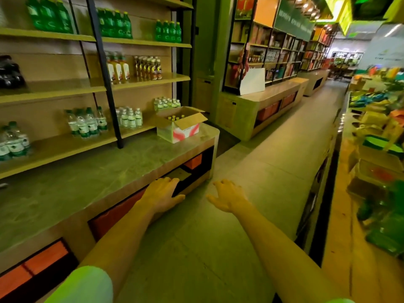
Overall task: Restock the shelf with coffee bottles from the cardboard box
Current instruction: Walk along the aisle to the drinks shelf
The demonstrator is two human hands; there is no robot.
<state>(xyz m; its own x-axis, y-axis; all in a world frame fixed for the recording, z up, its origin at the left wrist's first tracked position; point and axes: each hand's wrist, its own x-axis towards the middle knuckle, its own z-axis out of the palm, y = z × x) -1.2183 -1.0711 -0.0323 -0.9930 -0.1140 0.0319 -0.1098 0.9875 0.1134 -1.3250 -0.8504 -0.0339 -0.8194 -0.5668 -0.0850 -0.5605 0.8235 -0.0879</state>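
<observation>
left hand (162, 194): hanging spread, empty – near counter edge
right hand (228, 196): hanging spread, empty
cardboard box (180, 125): sitting open, far end of counter (98, 171)

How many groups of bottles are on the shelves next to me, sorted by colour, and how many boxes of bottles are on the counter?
Green bottle groups: 3
Orange and yellow bottle groups: 2
Clear water bottle groups: 4
Dark bottle groups: 1
Open cardboard box on the counter: 1
Total: 11
</observation>
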